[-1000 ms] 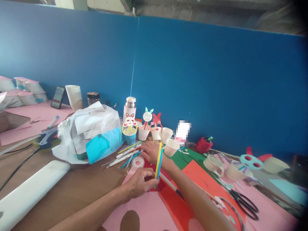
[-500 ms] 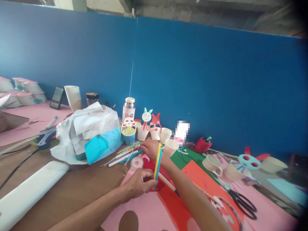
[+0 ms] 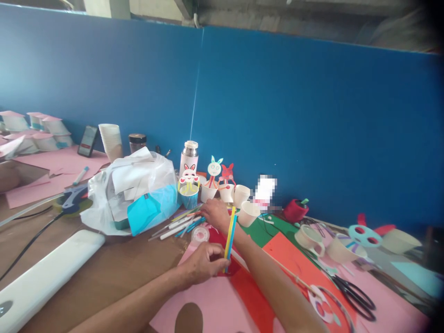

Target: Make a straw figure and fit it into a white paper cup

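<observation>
My left hand (image 3: 205, 264) pinches a yellow strip (image 3: 229, 233) and a blue strip (image 3: 232, 236), which stand upright side by side above red and pink paper. Further forward, my right hand (image 3: 215, 213) reaches over the near end of a pile of pens and thin strips (image 3: 185, 223). Its fingertips touch or nearly touch the pile; whether they grip anything is hidden. A roll of clear tape (image 3: 200, 235) lies between the two hands. Just beyond the right hand stand paper cups, two with animal figures (image 3: 214, 169) (image 3: 227, 172) in them.
A plastic bag of paper (image 3: 138, 196) and a white bar (image 3: 52, 273) are on the left. Black scissors (image 3: 355, 293), orange paper (image 3: 287, 259), a mug (image 3: 308, 239) and a cup (image 3: 343, 249) lie right. A glue gun (image 3: 72, 196) is far left.
The view has shifted slightly, moving the scene a little to the right. My left hand still holds the two strips, and my right hand remains at the pile with its fingers slightly shifted.
</observation>
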The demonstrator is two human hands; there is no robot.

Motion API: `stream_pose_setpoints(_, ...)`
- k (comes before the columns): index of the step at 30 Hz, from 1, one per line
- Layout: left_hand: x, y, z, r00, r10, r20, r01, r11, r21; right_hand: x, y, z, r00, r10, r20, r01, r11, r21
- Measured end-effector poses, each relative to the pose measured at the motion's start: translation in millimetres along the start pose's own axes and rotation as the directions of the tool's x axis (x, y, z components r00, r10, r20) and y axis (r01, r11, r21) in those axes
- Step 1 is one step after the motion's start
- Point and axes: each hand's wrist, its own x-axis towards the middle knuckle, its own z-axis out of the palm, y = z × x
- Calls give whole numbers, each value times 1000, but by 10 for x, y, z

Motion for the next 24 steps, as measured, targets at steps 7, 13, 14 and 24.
stream_pose_setpoints(7, -3, -30, -1, 998, 59, -17, -59, 998, 5, -201, 55, -214, 988, 29, -154, -19, 997, 69)
stream_pose_setpoints(13, 16, -44, -7, 998, 53, -39, -52, 998, 27, -717, 105, -411, 980, 87, -179, -70, 993, 98)
stream_pose_setpoints(14, 16, -33, -6, 999, 31, -44, -30, 999, 24, -832, 103, -436, 979, 114, -167, -95, 988, 121)
stream_pose_setpoints(24, 46, -98, 40, 989, -78, -126, 75, 997, -32, -1690, 5, -627, 888, 439, 134, -409, 625, 665)
